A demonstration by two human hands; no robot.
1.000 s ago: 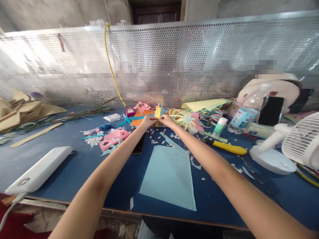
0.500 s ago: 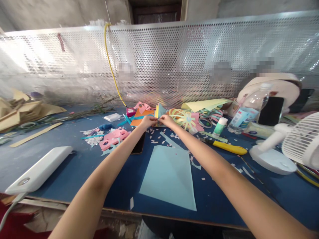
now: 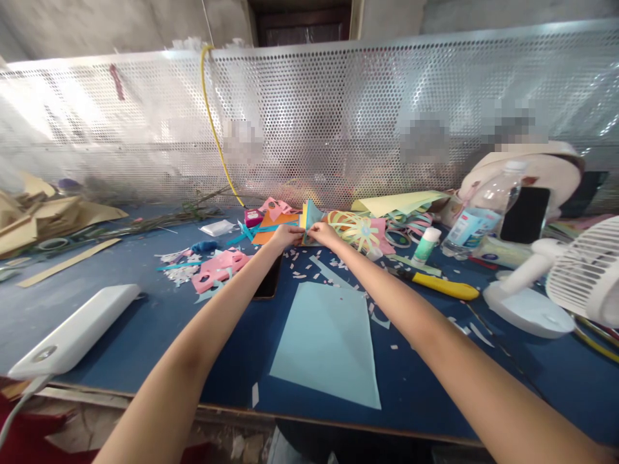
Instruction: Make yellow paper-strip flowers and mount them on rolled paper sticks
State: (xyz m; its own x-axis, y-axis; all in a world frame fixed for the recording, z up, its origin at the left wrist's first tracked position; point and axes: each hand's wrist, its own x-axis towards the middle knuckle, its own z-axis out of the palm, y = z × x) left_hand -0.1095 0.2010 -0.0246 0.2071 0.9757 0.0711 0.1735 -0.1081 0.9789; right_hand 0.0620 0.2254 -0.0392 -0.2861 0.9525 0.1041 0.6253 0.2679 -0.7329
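Both arms reach out to the far part of the blue table (image 3: pixel 232 361). My left hand (image 3: pixel 287 237) and my right hand (image 3: pixel 325 234) are closed close together on the lower edges of a small piece of folded paper (image 3: pixel 314 214), light blue with yellow on its left side. The fingertips hide its lower part. Right of my right hand lies a flower-like shape of pale yellow paper strips (image 3: pixel 358 231); left of my left hand is orange paper (image 3: pixel 265 232). A light blue sheet (image 3: pixel 329 341) lies flat between my forearms.
Small paper scraps and pink cut paper (image 3: pixel 220 269) lie about, with a dark phone (image 3: pixel 269 281) under my left forearm. At right are yellow-handled scissors (image 3: pixel 442 285), a glue stick (image 3: pixel 426 246), a plastic bottle (image 3: pixel 476 216) and a white fan (image 3: pixel 585 270). A white power bank (image 3: pixel 80 328) lies left.
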